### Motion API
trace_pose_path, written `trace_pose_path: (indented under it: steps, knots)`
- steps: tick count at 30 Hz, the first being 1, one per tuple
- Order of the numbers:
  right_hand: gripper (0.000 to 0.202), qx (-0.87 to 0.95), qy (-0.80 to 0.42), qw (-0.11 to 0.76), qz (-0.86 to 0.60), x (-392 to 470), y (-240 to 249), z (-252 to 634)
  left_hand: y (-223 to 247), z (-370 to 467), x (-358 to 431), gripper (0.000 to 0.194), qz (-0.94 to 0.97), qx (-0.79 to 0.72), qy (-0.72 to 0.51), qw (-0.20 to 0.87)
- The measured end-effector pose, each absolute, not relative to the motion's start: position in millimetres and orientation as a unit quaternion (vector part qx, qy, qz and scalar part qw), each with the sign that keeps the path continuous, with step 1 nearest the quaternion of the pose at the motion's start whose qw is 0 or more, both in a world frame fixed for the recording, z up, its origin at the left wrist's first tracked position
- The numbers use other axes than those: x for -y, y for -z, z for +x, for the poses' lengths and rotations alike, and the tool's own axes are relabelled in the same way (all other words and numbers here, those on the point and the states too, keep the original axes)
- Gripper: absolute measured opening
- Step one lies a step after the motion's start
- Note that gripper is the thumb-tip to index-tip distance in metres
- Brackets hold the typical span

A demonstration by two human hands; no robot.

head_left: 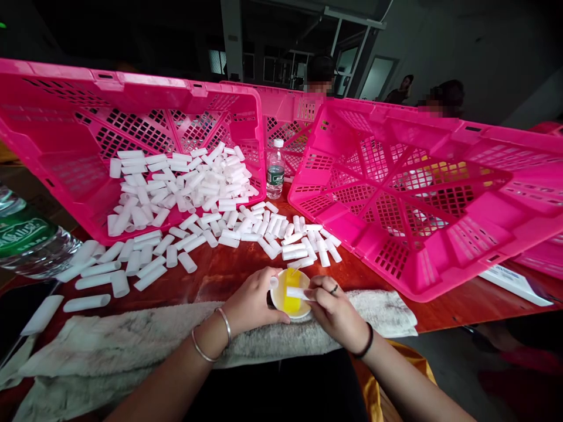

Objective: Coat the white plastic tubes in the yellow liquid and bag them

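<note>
A small white bowl (pixel 300 315) is tilted toward me at the towel's edge, with something bright yellow (pixel 290 304) inside; I cannot tell if it is liquid or solid. My left hand (pixel 250 302) is closed around the bowl's left side. By its fingertips, the end of a short white tube (pixel 274 282) shows. Pinched in my right hand (pixel 336 313) is another white tube (pixel 295 292), its free end over the yellow. A thin stick (pixel 296 269) pokes up at the bowl's far rim. Many loose white tubes (pixel 229 237) lie just beyond both hands.
At the left, a tipped pink crate (pixel 39 135) spills tubes onto the red-brown table (pixel 365 281). Another tipped pink crate (pixel 382 249) stands at the right. A small water bottle (pixel 275 170) sits between them, a large bottle (pixel 30 234) far left. A stained towel (pixel 145 334) lines the near edge.
</note>
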State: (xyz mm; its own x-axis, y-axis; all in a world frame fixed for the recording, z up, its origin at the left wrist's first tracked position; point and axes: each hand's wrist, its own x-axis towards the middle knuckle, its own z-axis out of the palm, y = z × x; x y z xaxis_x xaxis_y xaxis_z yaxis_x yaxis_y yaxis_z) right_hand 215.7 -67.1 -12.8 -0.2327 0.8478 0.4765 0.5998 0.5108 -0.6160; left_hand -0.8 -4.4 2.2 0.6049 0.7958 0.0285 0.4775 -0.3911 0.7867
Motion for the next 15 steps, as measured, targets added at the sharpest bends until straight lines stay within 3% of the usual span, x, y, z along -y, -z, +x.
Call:
trace_pose_path:
  steps: [3,5,8,11,15]
  knots:
    - [0.033,0.719,-0.281,0.402,-0.492,68,14,217,-3,-1,4,0.083,0.806,-0.398,-0.204,0.388]
    - [0.031,0.694,-0.321,0.392,-0.512,68,13,217,-2,0,4,0.083,0.808,-0.394,-0.203,0.389]
    - [0.017,0.740,-0.220,0.382,-0.508,67,12,217,-1,-1,3,0.082,0.814,-0.385,-0.199,0.386]
    - [0.019,0.808,-0.088,0.387,-0.435,65,16,218,-4,-4,4,0.081,0.829,-0.374,-0.210,0.359]
    - [0.016,0.754,-0.144,0.461,-0.444,68,14,214,-18,-11,10,0.023,0.842,-0.385,-0.234,0.296]
